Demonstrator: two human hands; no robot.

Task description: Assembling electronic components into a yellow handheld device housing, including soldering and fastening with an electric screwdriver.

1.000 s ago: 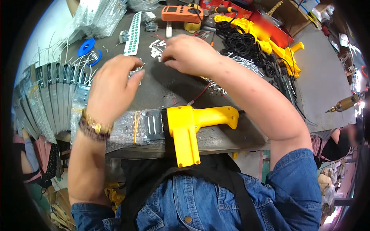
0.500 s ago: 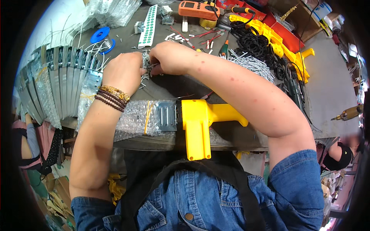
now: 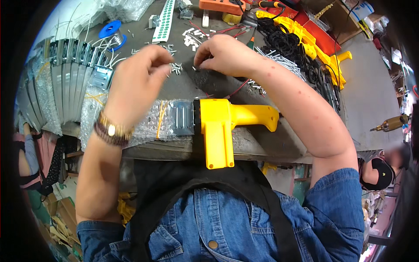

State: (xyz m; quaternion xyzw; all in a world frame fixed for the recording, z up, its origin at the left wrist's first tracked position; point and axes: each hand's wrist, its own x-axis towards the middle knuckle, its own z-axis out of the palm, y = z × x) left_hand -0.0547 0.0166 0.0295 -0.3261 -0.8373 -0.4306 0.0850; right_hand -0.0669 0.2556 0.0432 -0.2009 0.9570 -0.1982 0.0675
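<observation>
My left hand point(image 3: 142, 81), wearing beaded bracelets point(image 3: 112, 130), is beside a small pile of screws point(image 3: 176, 68). Its thumb and curled forefinger are apart, with nothing visible between them. My right hand point(image 3: 224, 54) is to the right of the pile, fingertips pinched on what looks like a tiny screw point(image 3: 195, 68), mostly hidden. In front of both hands, a yellow pistol-grip housing point(image 3: 216, 118) lies at the bench edge. A metal plate point(image 3: 182, 118) joins its left side, and bubble wrap point(image 3: 148, 124) covers the part further left.
At left, several metal blades point(image 3: 72, 91) fan out below a blue solder spool point(image 3: 111, 32). Long silver pins point(image 3: 283, 63), black rings point(image 3: 283, 41) and yellow housings point(image 3: 312, 46) crowd the right. A green-dotted strip point(image 3: 164, 22) lies at the back.
My hands have drawn apart from over the screw pile, the left back toward me and the right to the right. The view has shifted slightly, and the yellow housing appears higher.
</observation>
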